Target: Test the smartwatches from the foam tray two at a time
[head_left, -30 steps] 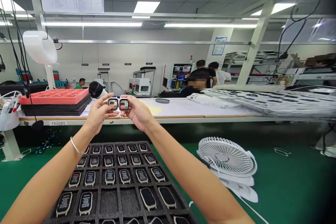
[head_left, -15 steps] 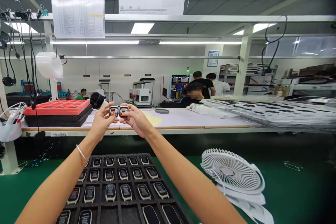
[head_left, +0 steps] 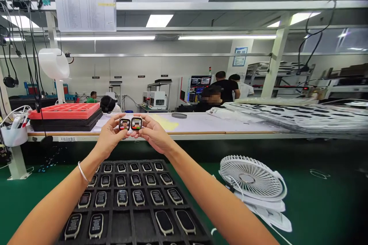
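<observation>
My left hand (head_left: 111, 134) grips one square smartwatch (head_left: 124, 124) by its edges, its lit screen turned towards me. A second smartwatch (head_left: 136, 123), also lit with a picture, is held in my right hand (head_left: 153, 133). The two watches are side by side, almost touching, raised in front of the shelf edge. Below them lies a black foam tray (head_left: 122, 226) with rows of compartments. Most hold strapless watches with pale frames, such as this watch (head_left: 96, 226); two compartments in a near row hold none. My forearms cover parts of the tray's sides.
A white fan (head_left: 250, 180) stands on the green mat (head_left: 313, 206) right of my arm. On the shelf are a red foam tray (head_left: 64, 111) on black ones, and plastic-wrapped sheets (head_left: 301, 116). Cables (head_left: 33, 57) hang at left. Several people are beyond.
Both hands still hold the watches at nearly the same spot. The screens have turned more squarely towards me and show clearer pictures. My view has tipped slightly down.
</observation>
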`<state>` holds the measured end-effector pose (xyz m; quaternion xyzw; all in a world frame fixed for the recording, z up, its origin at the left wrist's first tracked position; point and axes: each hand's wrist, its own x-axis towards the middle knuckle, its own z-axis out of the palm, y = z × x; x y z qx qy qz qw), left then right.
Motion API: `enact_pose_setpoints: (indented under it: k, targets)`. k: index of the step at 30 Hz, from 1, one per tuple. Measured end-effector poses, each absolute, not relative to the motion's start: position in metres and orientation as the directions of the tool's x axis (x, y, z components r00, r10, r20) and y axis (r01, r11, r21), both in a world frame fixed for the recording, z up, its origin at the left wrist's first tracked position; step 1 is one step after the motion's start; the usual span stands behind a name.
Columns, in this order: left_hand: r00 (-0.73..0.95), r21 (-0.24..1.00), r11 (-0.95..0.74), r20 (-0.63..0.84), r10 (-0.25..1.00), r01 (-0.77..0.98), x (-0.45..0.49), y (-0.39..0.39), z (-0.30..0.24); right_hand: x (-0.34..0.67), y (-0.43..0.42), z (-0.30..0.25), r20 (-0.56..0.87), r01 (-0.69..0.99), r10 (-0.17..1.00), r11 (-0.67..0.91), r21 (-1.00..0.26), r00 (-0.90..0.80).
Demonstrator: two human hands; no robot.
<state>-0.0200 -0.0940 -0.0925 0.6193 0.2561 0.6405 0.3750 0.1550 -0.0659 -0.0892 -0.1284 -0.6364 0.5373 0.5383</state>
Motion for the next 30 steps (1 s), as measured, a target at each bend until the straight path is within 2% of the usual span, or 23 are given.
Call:
enact_pose_setpoints:
  k: [11, 21, 30]
  targets:
    - [0.02, 0.956, -0.269, 0.273, 0.962, -0.117, -0.031, -0.141, -0.183, 0.156, -0.099, -0.191, 0.267, -0.348, 0.793, 0.074, -0.934, -0.548]
    - [0.068, 0.97, -0.196, 0.207, 0.976, -0.145, -0.031, -0.144, -0.205, 0.159, -0.1, -0.218, 0.185, -0.352, 0.805, -0.031, -0.935, -0.563]
    - [0.084, 0.988, -0.118, 0.127, 0.988, -0.1, -0.032, -0.14, -0.217, 0.162, -0.093, -0.234, 0.115, -0.282, 0.829, -0.054, -0.958, -0.548]
